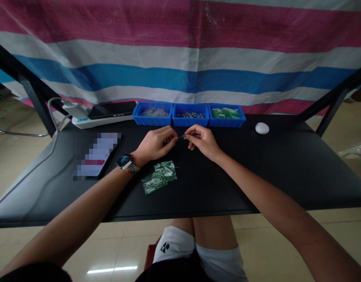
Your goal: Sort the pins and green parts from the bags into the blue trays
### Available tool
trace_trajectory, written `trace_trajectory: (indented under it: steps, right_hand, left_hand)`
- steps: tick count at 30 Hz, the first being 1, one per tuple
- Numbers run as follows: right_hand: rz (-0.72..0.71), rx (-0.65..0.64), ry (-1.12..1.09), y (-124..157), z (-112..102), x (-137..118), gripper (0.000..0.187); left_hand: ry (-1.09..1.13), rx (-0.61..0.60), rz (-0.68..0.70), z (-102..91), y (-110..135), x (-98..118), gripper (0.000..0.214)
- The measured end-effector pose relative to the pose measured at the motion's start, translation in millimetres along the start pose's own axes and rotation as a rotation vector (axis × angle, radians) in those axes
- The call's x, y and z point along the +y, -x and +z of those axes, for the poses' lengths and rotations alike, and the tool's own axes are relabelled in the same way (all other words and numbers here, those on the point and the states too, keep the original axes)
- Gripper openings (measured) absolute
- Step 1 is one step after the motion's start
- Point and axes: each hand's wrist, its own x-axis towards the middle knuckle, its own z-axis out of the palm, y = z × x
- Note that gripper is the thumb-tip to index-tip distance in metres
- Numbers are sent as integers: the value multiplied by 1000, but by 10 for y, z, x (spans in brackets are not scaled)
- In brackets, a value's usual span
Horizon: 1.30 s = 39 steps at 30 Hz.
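My left hand (156, 143) and my right hand (203, 141) meet above the black table (286, 168), just in front of the blue trays. Both pinch a thin metal pin (183, 136) that spans the small gap between their fingertips. The left wrist wears a watch (123, 161) and a woven band. Small green plastic bags (159, 177) with metal parts inside lie on the table just below my left hand.
Three blue trays stand at the back: left (152, 113), middle (190, 114) with metal pins, right (226, 114) with green bags. A phone on a power strip (110, 111) lies back left, another phone (95, 156) left, a white round object (262, 128) right.
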Motion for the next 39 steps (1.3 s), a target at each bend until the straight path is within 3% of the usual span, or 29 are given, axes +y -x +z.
trace_trajectory:
  steps: [12, 21, 26, 33, 39]
  right_hand:
    - [43, 23, -15, 2, -23, -16, 29]
    - [9, 21, -28, 3, 2, 12, 35]
    - [-6, 40, -4, 15, 1, -33, 35]
    - [-34, 76, -6, 24, -2, -51, 29]
    - [-48, 90, -17, 24, 1, -32, 24]
  left_hand:
    - [28, 116, -29, 29, 20, -19, 13]
    - [27, 103, -31, 36, 24, -37, 13]
    - [38, 79, -108, 1, 10, -30, 19]
    - [75, 35, -82, -16, -13, -50, 36]
    - [108, 96, -92, 37, -9, -51, 30]
